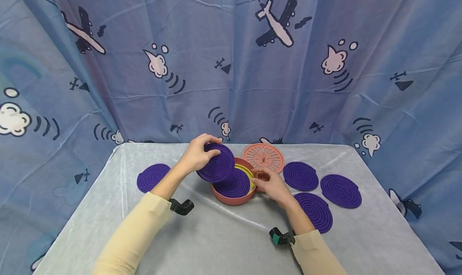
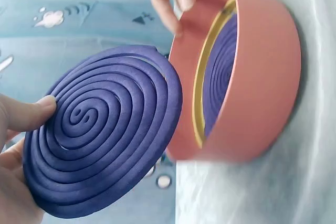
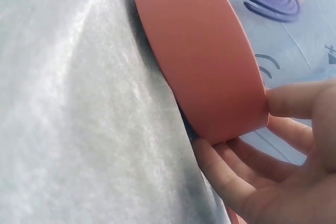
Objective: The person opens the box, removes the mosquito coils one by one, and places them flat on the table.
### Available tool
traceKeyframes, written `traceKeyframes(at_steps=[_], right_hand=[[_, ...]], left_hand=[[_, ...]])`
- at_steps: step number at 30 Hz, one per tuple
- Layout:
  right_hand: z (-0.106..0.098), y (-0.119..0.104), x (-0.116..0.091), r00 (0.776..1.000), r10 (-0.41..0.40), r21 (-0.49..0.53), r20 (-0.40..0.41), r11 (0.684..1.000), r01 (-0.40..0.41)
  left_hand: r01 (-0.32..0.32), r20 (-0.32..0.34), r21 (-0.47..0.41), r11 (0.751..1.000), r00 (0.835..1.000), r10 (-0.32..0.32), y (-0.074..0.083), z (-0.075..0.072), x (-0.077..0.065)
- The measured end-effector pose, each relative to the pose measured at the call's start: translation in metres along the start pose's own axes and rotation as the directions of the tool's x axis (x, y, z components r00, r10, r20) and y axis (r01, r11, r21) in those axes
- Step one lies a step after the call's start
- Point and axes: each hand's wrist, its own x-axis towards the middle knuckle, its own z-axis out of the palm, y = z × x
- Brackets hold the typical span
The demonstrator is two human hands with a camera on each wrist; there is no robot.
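Note:
My left hand pinches a purple spiral mosquito coil by its edge, tilted above the left side of a round coral-red box. In the left wrist view the thumb lies on the face of this coil, with fingers behind it. Inside the box rests another purple coil, bordered by a yellow ring. My right hand grips the box at its right side. The right wrist view has the thumb at the rim and fingers against the outer wall of the box.
A coral slotted round lid lies behind the box. To the right, several purple coils lie flat, including one farthest out and one partly behind my right forearm. One more coil lies left, beside my left forearm. A patterned curtain hangs behind the table.

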Motion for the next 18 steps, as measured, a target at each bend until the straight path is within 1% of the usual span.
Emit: traceKeyframes(at_steps=[6,10,15,18], right_hand=[[0.0,-0.001,-0.001,1.0,-0.009,0.009,-0.002,1.0,0.009],[0.0,-0.002,-0.001,1.0,-0.007,0.012,-0.009,1.0,0.007],[0.001,-0.001,-0.001,1.0,0.006,0.028,-0.004,1.0,-0.006],[0.002,-0.001,-0.001,1.0,0.02,0.033,0.0,0.999,-0.02]], left_hand=[[0.084,-0.077,-0.041,0.996,0.993,-0.087,-0.015,-0.025,-0.009],[0.135,-0.112,-0.05,0.99,0.984,-0.139,-0.028,-0.035,-0.016],[0.211,-0.143,-0.046,0.976,0.966,-0.215,-0.047,-0.038,-0.026],[0.254,-0.149,-0.043,0.966,0.955,-0.257,-0.062,-0.033,-0.031]])
